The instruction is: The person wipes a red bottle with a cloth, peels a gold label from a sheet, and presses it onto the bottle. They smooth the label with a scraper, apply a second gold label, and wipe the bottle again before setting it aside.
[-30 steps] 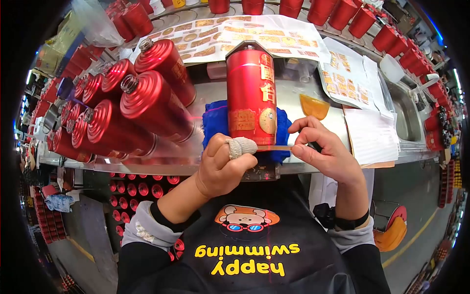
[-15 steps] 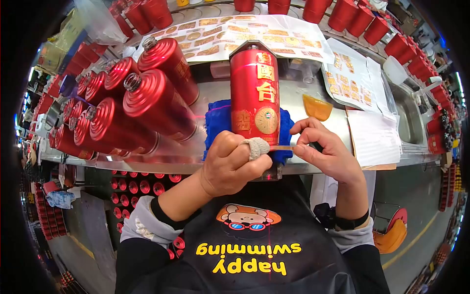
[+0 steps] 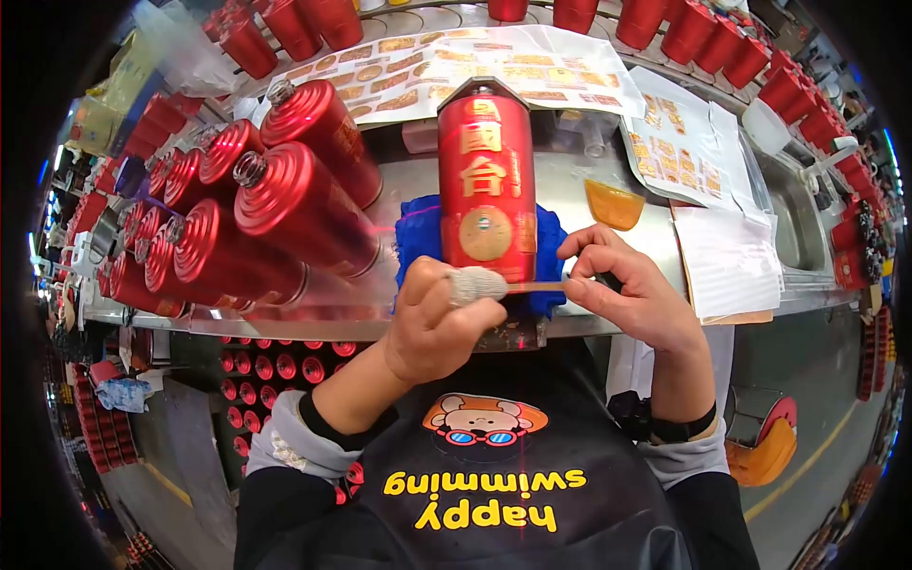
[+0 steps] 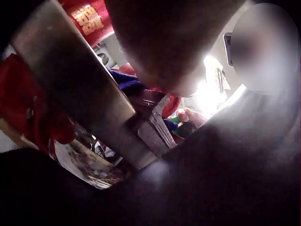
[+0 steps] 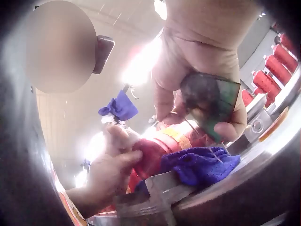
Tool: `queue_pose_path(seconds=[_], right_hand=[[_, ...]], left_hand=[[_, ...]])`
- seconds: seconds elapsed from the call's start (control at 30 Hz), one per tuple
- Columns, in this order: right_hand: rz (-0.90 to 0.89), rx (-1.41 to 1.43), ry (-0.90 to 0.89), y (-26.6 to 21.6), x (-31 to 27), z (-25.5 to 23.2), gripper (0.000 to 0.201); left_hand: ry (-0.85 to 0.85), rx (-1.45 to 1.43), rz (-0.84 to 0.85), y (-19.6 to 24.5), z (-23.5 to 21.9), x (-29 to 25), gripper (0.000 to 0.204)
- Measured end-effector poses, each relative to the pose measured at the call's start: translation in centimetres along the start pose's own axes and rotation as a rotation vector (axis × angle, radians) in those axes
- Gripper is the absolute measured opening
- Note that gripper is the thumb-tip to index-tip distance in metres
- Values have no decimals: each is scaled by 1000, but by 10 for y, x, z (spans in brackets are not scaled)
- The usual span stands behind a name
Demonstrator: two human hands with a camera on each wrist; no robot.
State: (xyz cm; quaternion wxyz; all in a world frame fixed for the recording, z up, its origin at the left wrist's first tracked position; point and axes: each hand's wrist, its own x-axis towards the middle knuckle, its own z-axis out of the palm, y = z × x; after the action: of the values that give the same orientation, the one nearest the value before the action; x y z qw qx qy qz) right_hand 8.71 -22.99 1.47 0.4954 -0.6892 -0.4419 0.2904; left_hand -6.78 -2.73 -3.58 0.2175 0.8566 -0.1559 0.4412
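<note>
A red bottle with gold characters and a round gold emblem (image 3: 486, 171) lies on a blue cloth (image 3: 418, 237), its neck in a dark angular support. My left hand (image 3: 432, 323), one finger wrapped in pale fabric, curls its fingers at the bottle's base. Between thumb and fingers, my right hand (image 3: 636, 294) pinches a thin stick (image 3: 537, 286) that crosses the base toward the wrapped finger. In the right wrist view, a dark green flat piece (image 5: 225, 101) is tucked in the right hand (image 5: 202, 52), above the blue cloth (image 5: 200, 165).
Several red bottles (image 3: 304, 204) stand at the left of the metal table. Printed gold label sheets (image 3: 570, 71) lie behind the support. An amber piece (image 3: 614, 204), white papers (image 3: 731, 261) and a sink (image 3: 798, 228) are at the right. More red bottles line the back.
The lying bottle has turned about its long axis, bringing its characters and emblem from the right side to the middle. My left hand moved slightly right, then back left; my right hand stayed nearly still.
</note>
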Motion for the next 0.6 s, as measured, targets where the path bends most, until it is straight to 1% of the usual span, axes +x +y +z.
queue_pose_path(seconds=[0.03, 0.13, 0.27, 0.3, 0.43, 0.53, 0.6], right_hand=[[10, 12, -3, 0, 0, 1, 18], [20, 22, -20, 1, 1, 2, 19], [-11, -8, -18, 2, 3, 2, 19], [-14, -11, -11, 2, 2, 2, 19], [16, 21, -11, 0, 4, 3, 19], [49, 30, -24, 0, 5, 4, 19], [39, 26, -24, 2, 6, 3, 19]], left_hand=[[63, -21, -62, 0, 3, -5, 33], [63, 33, -46, 3, 3, -7, 31], [-116, 69, 117, 2, -6, 12, 32], [-132, 52, 110, 1, -7, 12, 34], [44, 26, -7, -3, 3, -6, 34], [2, 60, 67, 0, 0, -2, 29], [-71, 111, 158, -2, -4, 6, 27]])
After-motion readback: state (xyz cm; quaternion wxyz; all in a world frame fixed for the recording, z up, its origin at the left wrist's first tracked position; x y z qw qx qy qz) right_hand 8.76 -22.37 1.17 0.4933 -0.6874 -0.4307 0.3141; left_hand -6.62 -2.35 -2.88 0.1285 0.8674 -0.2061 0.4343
